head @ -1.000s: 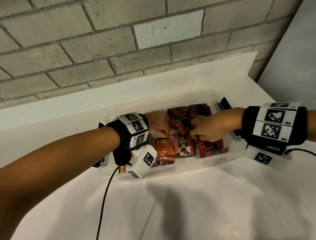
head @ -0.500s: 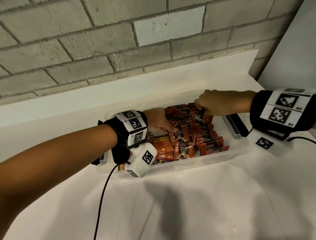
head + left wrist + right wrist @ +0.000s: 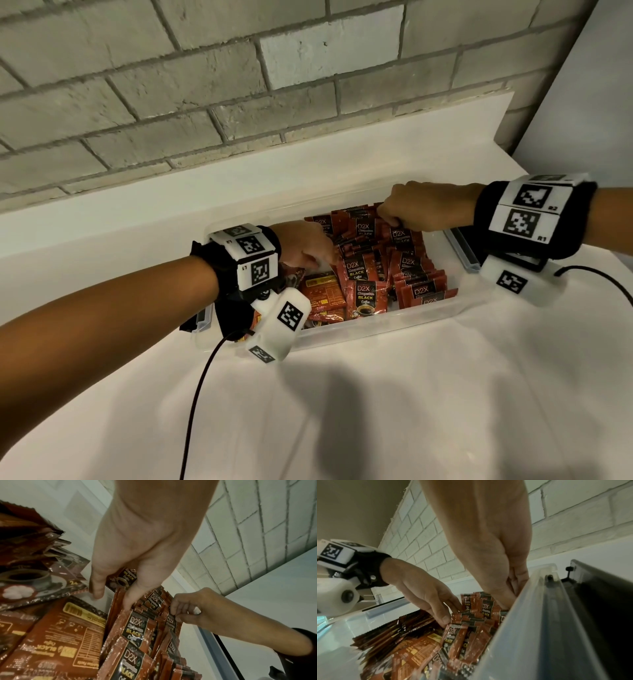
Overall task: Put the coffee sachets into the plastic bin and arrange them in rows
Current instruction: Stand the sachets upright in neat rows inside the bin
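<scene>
Red-brown coffee sachets (image 3: 364,298) stand in rows in the right half of the clear plastic bin (image 3: 376,330). More sachets (image 3: 322,291) lie flat and loose in its left half. My left hand (image 3: 313,258) is inside the bin; in the left wrist view its fingers (image 3: 128,601) are fairly straight and touch the left edge of the upright sachets (image 3: 135,627). My right hand (image 3: 394,219) is over the back right of the bin. There it pinches the top of one upright sachet (image 3: 171,620) with curled fingers (image 3: 180,608).
The bin stands on a white counter (image 3: 411,411) against a white ledge and a grey brick wall (image 3: 239,102). A grey latch handle (image 3: 460,251) sticks out at the bin's right end. A black cable (image 3: 202,387) hangs from my left wrist over the counter.
My right hand has moved from the front middle of the sachets to the back right row and now pinches a sachet there. My left hand has hardly moved.
</scene>
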The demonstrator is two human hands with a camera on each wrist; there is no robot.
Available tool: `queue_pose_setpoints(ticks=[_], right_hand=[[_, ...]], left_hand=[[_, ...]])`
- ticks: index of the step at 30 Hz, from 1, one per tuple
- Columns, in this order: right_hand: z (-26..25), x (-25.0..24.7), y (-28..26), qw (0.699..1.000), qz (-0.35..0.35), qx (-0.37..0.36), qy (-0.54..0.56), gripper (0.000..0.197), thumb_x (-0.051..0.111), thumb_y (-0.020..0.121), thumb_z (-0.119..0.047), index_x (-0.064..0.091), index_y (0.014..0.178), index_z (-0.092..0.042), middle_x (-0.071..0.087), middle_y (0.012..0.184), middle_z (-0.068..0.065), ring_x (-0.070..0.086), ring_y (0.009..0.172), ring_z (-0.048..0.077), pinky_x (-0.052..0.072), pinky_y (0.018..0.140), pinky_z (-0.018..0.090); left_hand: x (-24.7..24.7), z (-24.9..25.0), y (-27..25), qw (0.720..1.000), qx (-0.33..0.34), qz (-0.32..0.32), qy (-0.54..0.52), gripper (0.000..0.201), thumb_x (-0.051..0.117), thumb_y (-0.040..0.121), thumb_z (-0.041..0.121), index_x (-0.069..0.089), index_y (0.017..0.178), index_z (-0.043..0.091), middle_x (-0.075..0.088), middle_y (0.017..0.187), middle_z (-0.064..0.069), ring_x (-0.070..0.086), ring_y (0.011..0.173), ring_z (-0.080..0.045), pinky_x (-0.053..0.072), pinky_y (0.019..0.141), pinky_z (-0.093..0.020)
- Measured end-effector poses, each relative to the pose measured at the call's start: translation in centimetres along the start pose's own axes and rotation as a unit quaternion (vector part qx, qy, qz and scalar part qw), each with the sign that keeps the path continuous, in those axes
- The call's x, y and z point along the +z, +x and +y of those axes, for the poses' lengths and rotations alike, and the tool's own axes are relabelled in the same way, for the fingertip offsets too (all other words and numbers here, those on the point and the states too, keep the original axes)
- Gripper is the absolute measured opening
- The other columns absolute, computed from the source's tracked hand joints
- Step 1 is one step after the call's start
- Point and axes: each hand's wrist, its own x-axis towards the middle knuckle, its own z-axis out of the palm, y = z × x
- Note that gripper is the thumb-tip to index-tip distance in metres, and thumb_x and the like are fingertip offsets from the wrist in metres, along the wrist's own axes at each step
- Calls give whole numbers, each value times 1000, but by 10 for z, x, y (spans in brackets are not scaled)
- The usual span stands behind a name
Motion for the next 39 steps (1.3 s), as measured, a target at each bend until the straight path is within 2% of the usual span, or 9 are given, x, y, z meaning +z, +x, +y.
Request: queue_pose_setpoints(ticks=[3, 6, 10, 14, 19, 22, 26, 34, 39], right_hand=[[0, 2, 0, 1000, -1, -4, 4, 22, 47, 85, 10, 48, 80, -12, 35, 70, -7, 38, 56, 8, 27, 49, 18], [1, 1, -1, 999, -28, 14, 19, 8, 54, 87, 2, 54, 86, -6, 39, 78, -3, 41, 61, 9, 29, 49, 17], [1, -10, 2, 997, 48, 7, 53, 8, 57, 90, -3, 60, 96, 2, 52, 75, 1, 48, 62, 12, 35, 51, 15], [-7, -12, 10, 995, 88, -15, 41, 15, 54, 92, -8, 60, 98, 4, 62, 84, 12, 59, 69, 24, 44, 61, 29], [-18, -13, 22, 997, 53, -31, 43, 20, 50, 94, -5, 63, 108, 1, 49, 82, 1, 56, 71, 23, 44, 64, 30], [-24, -15, 25, 995, 63, -47, 61, 23, 51, 94, -5, 64, 114, -4, 42, 73, -6, 51, 69, 16, 38, 56, 18], [-22, -13, 25, 994, 69, -19, 82, 15, 53, 90, 2, 65, 98, 2, 55, 78, 2, 50, 60, 12, 36, 53, 14], [-26, -7, 30, 995, 34, -18, 90, 14, 57, 89, -1, 66, 99, 2, 61, 85, 6, 51, 62, 10, 35, 49, 8], [-27, -9, 35, 995, -3, -5, 102, 16, 56, 88, 0, 67, 99, 5, 67, 90, 13, 42, 54, 1, 37, 45, 1]], left_hand=[[-1, 0, -2, 999, 6, -29, 39, 36, 52, 96, 15, 56, 131, 18, 58, 99, 10, 43, 68, 7, 33, 67, 2], [-2, -2, 0, 991, 49, -21, 121, 37, 54, 95, 16, 56, 131, 20, 63, 116, 0, 53, 99, -5, 38, 81, -15], [-2, -5, 4, 985, 40, -19, 164, 34, 48, 98, 16, 52, 131, 10, 56, 115, -4, 53, 99, -11, 30, 67, -9], [3, -14, 7, 984, 14, 9, 178, 35, 49, 97, 18, 50, 129, 5, 52, 126, -8, 49, 117, -22, 38, 95, -23], [6, -19, 10, 982, 13, 38, 183, 16, 47, 98, 16, 56, 105, 4, 44, 88, 3, 45, 89, -13, 27, 62, -11], [8, -24, 16, 973, 10, 39, 226, 24, 46, 99, 15, 54, 111, -4, 55, 92, -6, 52, 89, -17, 38, 79, -18], [6, -25, 19, 962, 8, 39, 269, 24, 45, 99, 12, 55, 78, 6, 46, 71, 2, 49, 76, -16, 43, 74, -22], [-1, 1, 3, 987, -28, 5, 157, 34, 30, 103, 12, 60, 109, -3, 61, 109, -14, 54, 101, -25, 33, 97, -30], [4, -15, 6, 984, 21, -9, 176, 23, 47, 98, 31, 58, 88, 12, 32, 73, 10, 46, 100, -23, 39, 86, -31]])
